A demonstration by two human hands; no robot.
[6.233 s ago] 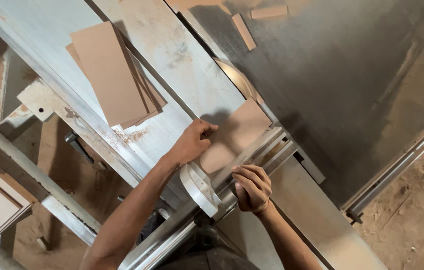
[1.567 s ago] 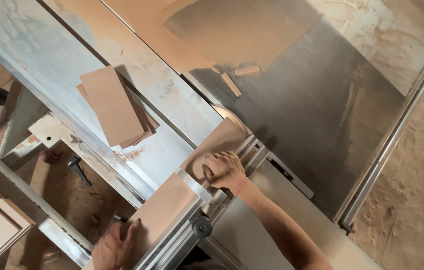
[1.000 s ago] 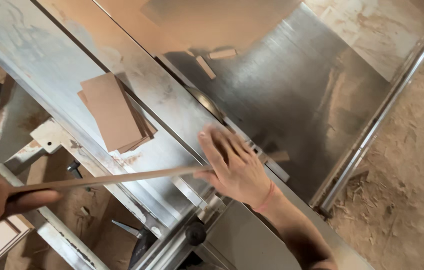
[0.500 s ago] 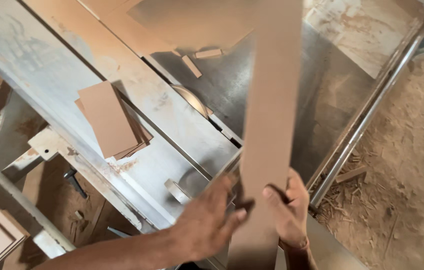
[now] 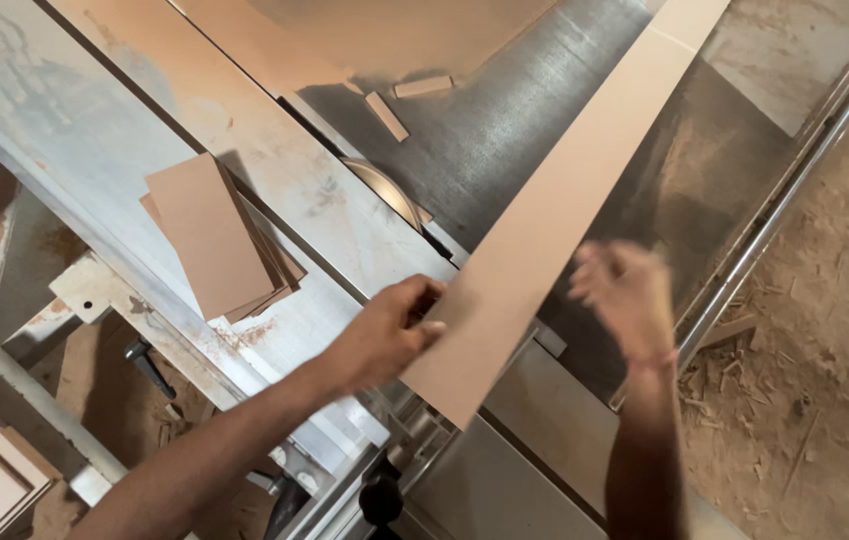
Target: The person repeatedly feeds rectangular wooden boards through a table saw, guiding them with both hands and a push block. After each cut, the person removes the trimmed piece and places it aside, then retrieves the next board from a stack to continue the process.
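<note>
While your left hand (image 5: pixel 384 335) pinches the long board (image 5: pixel 544 230), it lies across the surface (image 5: pixel 504 140).
Right hand (image 5: pixel 624 295) hovers open (blurred); the blade (image 5: pixel 384 190) hasn't met it, cut pieces (image 5: pixel 209 235) stacked aside.

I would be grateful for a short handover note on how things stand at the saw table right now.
Left hand: grips the near left edge of the long board strip.
Right hand: open and blurred, just off the strip's right edge, holding nothing.
The strip lies diagonally over the saw table, running up out of view; the saw blade shows just left of it.
Done: a stack of cut rectangular pieces sits on the left sliding table, and two small offcuts lie beyond the blade.
Left: the long strip looks uncut.
</note>
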